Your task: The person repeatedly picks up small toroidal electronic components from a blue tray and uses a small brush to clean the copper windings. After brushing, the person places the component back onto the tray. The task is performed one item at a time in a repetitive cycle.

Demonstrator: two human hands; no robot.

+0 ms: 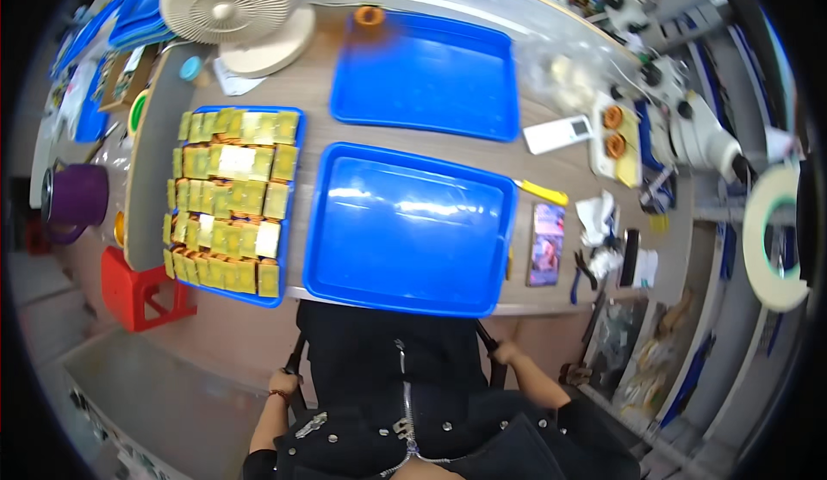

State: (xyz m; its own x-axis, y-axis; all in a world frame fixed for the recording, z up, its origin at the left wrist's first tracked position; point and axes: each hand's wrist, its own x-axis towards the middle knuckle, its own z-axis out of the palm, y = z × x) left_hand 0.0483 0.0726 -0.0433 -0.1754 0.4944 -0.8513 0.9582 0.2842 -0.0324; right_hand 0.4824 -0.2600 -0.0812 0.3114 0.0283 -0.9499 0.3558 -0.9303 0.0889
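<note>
The work surface is a long pale wood-grain table (534, 170) running across the upper and middle frame, bent by the lens. At centre frame, an empty blue tray (409, 230) lies at the near table edge, its front rim slightly overhanging. A second blue tray (426, 75) lies behind it at upper centre, with a small orange ring (369, 17) at its far left corner. At left of centre, a third blue tray (284, 291) is packed with rows of yellow flat parts (228, 200). A cream desk fan (233, 2) stands at upper left, face up toward the camera.

At right of centre: a yellow-handled tool (544, 192) just beside the near tray, a white remote control (558, 134), a dark phone-like slab (546, 244), and blue-handled pliers (575, 278). A white microscope (689, 127) occupies the upper right; a roll of white tape (775, 235) hangs at the far right edge.

Off the table, at left frame: a purple bucket (77, 196) and a red stool (142, 295) on the grey floor.

The person sits at lower centre in dark clothing. The left hand (284, 384) rests at lower left of centre, closed on a dark chair part (295, 355). The right hand (505, 353) rests at lower right of centre, on a like dark part; its finger position cannot be made out. Both hands are below the table edge, well apart from the near tray.
</note>
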